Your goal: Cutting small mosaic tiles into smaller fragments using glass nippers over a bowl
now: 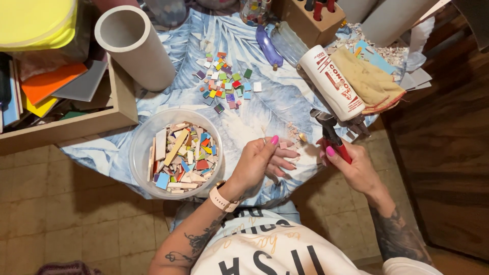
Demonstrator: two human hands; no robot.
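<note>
left hand (260,162) pinches a small pinkish tile chip (283,145) between thumb and fingers, just above the counter (265,104) edge, while the right hand (351,165) is clenched on the red handles of the nippers (330,133), whose dark jaws point up toward a white tube (331,82); whether those jaws are parted is hard to tell. a clear bowl (140,140) of mixed tile scraps sits left of the left hand, loose coloured tiles (224,84) lie scattered further up the leaf-print cloth, and a grey pipe (137,46), wooden box (71,127) and tan rag (369,81) sit around the edges.
</note>
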